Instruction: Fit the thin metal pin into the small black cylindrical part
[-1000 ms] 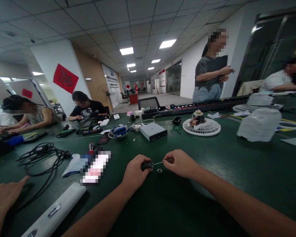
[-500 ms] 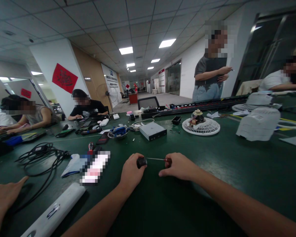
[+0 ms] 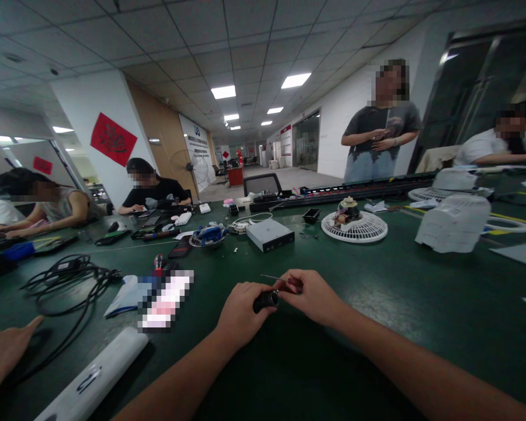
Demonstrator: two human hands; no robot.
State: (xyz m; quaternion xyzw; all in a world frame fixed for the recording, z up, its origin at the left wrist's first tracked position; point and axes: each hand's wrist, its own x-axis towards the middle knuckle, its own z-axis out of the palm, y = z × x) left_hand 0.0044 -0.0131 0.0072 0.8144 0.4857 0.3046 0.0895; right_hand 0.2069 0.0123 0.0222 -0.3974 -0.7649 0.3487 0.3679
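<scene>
My left hand point(image 3: 242, 310) is closed around a small black cylindrical part point(image 3: 266, 300), its open-looking end facing right. Close beside it, my right hand point(image 3: 310, 297) grips a thin screwdriver point(image 3: 272, 277) by its reddish handle, which the fingers mostly cover. The shaft points left, passing above the black part. The right thumb and fingertips are at the part's right end; whether they touch it I cannot tell. Both hands are just above the green table point(image 3: 307, 374).
Ahead lie a silver disc drive point(image 3: 269, 235), a bowl with blue stuff point(image 3: 208, 235) and a white fan grille with motor point(image 3: 354, 227). Left are a phone point(image 3: 165, 301), black cables point(image 3: 70, 280) and a white casing point(image 3: 94, 374). Another person's hand point(image 3: 6, 356) reaches in at lower left.
My hands have come together. The screwdriver has swung up off the black part, and my right fingertips are now at its end. The standing person across the table has turned.
</scene>
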